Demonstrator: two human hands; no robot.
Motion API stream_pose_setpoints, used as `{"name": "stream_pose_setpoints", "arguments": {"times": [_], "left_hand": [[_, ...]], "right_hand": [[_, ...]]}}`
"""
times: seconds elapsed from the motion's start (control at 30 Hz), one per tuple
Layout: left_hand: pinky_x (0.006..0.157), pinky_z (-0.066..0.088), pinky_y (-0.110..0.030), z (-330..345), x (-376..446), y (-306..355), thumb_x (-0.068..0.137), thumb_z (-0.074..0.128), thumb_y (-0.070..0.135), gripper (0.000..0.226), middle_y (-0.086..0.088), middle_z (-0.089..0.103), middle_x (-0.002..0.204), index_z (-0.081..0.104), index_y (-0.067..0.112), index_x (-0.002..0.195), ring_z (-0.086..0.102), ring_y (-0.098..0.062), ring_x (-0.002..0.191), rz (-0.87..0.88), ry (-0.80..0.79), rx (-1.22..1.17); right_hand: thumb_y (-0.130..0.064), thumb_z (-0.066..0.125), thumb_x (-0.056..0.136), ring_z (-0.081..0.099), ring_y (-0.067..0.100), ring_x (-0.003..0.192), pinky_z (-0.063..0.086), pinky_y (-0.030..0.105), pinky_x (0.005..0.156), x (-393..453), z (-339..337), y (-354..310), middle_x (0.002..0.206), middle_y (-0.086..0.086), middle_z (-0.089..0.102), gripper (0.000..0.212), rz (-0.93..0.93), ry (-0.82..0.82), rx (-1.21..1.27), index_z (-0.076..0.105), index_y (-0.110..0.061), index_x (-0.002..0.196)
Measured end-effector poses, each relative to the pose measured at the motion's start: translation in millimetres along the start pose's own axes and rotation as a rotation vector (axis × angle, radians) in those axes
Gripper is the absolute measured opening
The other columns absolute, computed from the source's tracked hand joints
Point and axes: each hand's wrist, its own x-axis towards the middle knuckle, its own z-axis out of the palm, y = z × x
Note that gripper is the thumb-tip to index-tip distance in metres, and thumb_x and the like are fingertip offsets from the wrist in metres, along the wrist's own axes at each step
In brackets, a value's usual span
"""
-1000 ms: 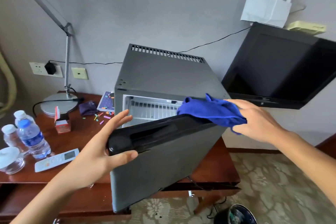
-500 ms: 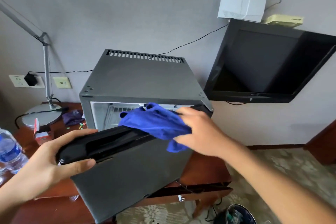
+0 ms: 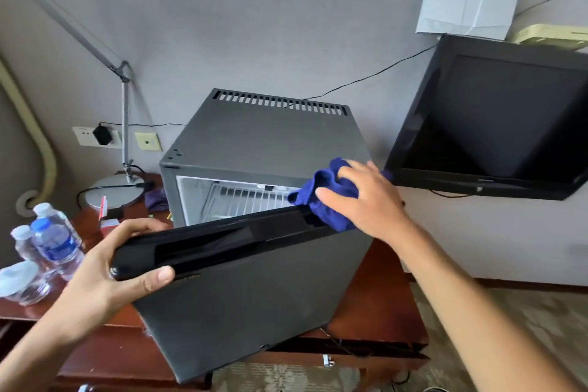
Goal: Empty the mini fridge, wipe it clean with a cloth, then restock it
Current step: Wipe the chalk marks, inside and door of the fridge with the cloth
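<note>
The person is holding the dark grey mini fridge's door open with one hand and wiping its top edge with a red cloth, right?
Not quite. The head view shows a blue cloth, not red. The right hand presses it on the dark grey mini fridge's door top edge; the left hand holds the door open.

The open door [image 3: 241, 296] hides most of the fridge's inside; the router [image 3: 467, 9] is cut off at the top edge.

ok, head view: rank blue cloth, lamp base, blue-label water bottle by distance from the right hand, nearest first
1. blue cloth: under the right hand, at the door's top edge near the hinge.
2. lamp base: far left, on the desk behind the fridge corner.
3. blue-label water bottle: farthest left, near the desk edge.
</note>
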Motion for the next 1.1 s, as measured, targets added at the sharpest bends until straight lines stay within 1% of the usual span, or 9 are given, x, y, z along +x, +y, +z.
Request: {"name": "stream_pose_setpoints", "arguments": {"times": [0.2,0.33,0.4,0.43,0.57,0.73,0.93,1.0,1.1], "left_hand": [[0.108,0.044,-0.054,25.6,7.5,-13.9,0.097,0.052,0.052,0.05,-0.021,0.069,0.122,0.061,0.012,0.126,0.062,-0.042,0.12,0.061,0.202,-0.366],[0.088,0.055,-0.023,36.3,15.0,-8.0,0.103,0.05,0.04,0.028,0.0,0.076,0.105,0.075,0.028,0.107,0.068,-0.009,0.098,0.001,0.402,-0.558],[0.077,0.053,-0.022,35.3,13.3,-16.3,0.095,0.07,0.028,0.009,0.004,0.071,0.095,0.073,0.034,0.101,0.063,0.003,0.089,-0.013,0.383,-0.563],[0.077,0.052,-0.028,33.5,14.8,-22.3,0.092,0.073,0.011,0.026,-0.005,0.071,0.102,0.071,0.032,0.107,0.063,0.005,0.092,-0.045,0.375,-0.515],[0.105,0.05,-0.035,26.9,27.5,-45.4,0.094,0.059,0.051,0.045,-0.003,0.063,0.141,0.064,0.024,0.13,0.053,-0.023,0.138,-0.05,0.294,-0.609],[0.105,0.051,-0.034,32.2,28.8,-33.5,0.102,0.036,0.027,0.039,0.003,0.073,0.126,0.066,0.016,0.125,0.061,-0.019,0.13,-0.08,0.214,-0.714],[0.076,0.051,-0.01,32.1,21.0,-20.7,0.103,0.028,0.005,0.05,0.0,0.079,0.098,0.076,0.018,0.093,0.069,-0.005,0.088,-0.16,0.261,-0.486],[0.069,0.05,-0.017,31.5,15.9,-18.3,0.103,0.03,0.01,0.051,-0.002,0.077,0.089,0.077,0.021,0.086,0.067,-0.007,0.079,-0.149,0.26,-0.468],[0.067,0.046,-0.024,32.5,0.8,-19.4,0.092,0.038,0.036,0.041,-0.005,0.077,0.089,0.077,0.024,0.092,0.066,-0.018,0.083,-0.129,0.212,-0.474]], "right_hand": [[-0.044,0.073,0.078,0.061,0.022,0.081,0.048,0.034,0.076,-22.6,76.3,-111.2,0.081,-0.005,0.067,0.026,-0.338,0.251,0.102,0.059,-0.022,0.081],[-0.044,0.071,0.081,0.061,0.027,0.099,0.047,0.045,0.087,-37.3,119.6,-184.3,0.103,-0.002,0.069,0.033,-0.463,0.168,0.1,0.068,-0.023,0.107],[-0.044,0.068,0.084,0.057,0.03,0.103,0.045,0.048,0.09,-41.7,131.9,-197.5,0.11,0.003,0.066,0.038,-0.482,0.136,0.049,0.068,-0.023,0.116],[-0.043,0.069,0.084,0.055,0.032,0.104,0.045,0.049,0.09,-41.8,132.7,-195.5,0.113,0.005,0.064,0.037,-0.491,0.14,0.046,0.07,-0.022,0.114],[-0.04,0.072,0.08,0.052,0.035,0.099,0.045,0.044,0.085,-47.1,96.9,-144.9,0.123,0.009,0.062,0.029,-0.57,0.248,-0.122,0.075,-0.021,0.103],[-0.039,0.062,0.076,0.055,0.034,0.094,0.053,0.042,0.072,-37.9,13.8,-15.7,0.111,0.003,0.065,0.027,-0.12,0.409,-0.509,0.072,-0.025,0.096],[-0.069,0.057,0.086,0.04,0.033,0.133,0.042,0.043,0.098,5.5,-3.7,-5.8,0.156,-0.003,0.033,0.073,0.247,-0.042,-0.506,0.037,-0.043,0.151],[-0.08,0.057,0.081,0.041,0.034,0.137,0.041,0.042,0.099,11.9,4.8,-19.0,0.159,-0.001,0.034,0.077,0.329,-0.053,-0.482,0.048,-0.041,0.146],[-0.061,0.067,0.083,0.057,0.026,0.119,0.036,0.03,0.08,-5.3,20.5,-36.4,0.132,-0.007,0.058,0.04,0.295,0.129,-0.467,0.07,-0.037,0.117]]}}
